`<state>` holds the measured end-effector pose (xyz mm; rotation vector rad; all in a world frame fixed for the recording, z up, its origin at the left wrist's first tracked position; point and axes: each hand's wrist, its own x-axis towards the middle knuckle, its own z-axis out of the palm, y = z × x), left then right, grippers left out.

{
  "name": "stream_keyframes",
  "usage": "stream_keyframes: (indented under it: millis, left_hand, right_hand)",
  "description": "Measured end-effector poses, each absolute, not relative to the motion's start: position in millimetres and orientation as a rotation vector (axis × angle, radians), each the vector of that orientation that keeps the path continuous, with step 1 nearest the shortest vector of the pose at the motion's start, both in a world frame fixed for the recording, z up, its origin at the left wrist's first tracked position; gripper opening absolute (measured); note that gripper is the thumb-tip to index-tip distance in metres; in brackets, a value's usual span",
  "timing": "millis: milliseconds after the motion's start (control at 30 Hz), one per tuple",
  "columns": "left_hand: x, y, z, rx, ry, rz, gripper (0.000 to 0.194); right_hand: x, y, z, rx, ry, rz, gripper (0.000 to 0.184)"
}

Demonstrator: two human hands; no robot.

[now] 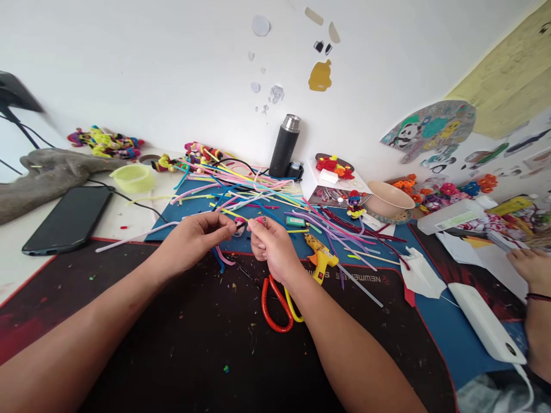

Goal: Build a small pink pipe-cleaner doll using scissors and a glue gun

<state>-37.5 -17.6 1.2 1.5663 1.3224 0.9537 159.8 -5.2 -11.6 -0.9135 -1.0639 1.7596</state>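
My left hand (196, 238) and my right hand (272, 246) meet above the dark desk mat (181, 344), both pinched on a small pink pipe-cleaner piece (245, 223) held between the fingertips. A pink strand hangs below my left hand. A heap of coloured pipe cleaners (245, 195) lies just beyond the hands. Orange-handled scissors (275, 307) lie under my right wrist. A yellow glue gun (321, 255) rests to the right of my right hand.
A black phone (69, 221) lies at the left. A dark flask (284, 146) stands by the wall. A white box (333, 180) with craft figures, a bowl (390, 201) and a white power bank (486, 321) sit to the right. Another person's hand (531, 267) rests at the right edge.
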Motion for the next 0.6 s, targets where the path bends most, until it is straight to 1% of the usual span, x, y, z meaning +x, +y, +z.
stream_keyframes:
  millis: [167,333,600]
  left_hand:
    - [-35.3,-20.9,2.8,1.7,1.385,1.004,0.043]
    - [-31.5,-24.7,2.7,1.968,1.427,1.054,0.029]
    - [-32.1,-25.9,2.0,2.181,1.399,1.088,0.027]
  right_hand:
    - [160.1,-5.4,-10.8,-0.951,-1.067,1.753,0.047]
    - [160.4,-5.5,-12.1,-0.95,-1.07,1.752,0.051]
    - [158.3,-6.2,-12.0,-0.938,-1.085,1.76,0.052]
